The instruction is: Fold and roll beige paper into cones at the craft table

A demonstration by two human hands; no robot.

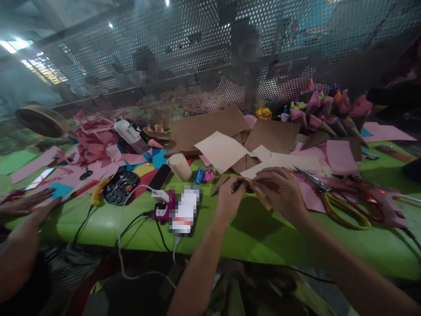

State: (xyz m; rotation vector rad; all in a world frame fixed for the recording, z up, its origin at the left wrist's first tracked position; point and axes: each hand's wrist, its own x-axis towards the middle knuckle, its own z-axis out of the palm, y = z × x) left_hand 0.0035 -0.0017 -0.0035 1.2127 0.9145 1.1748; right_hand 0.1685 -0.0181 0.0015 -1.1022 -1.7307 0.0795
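Our left hand [230, 196] and right hand [281, 193] meet over the near table [250, 230], both pinching a brown paper strip [263, 199], apparently rolling it. Scissors [324, 191] lie just right. Tightening the roll calls for steady fingertips.

- counter [263, 232], lower centre: smooth, glossy green.
- brown paper strip [265, 201], centre: matt.
- cardboard sheets [204, 127], upper centre: matt brown.
- scissors [324, 188], right: shiny metal blades, yellow plastic handles.
- screen [197, 44], top: perforated metal.
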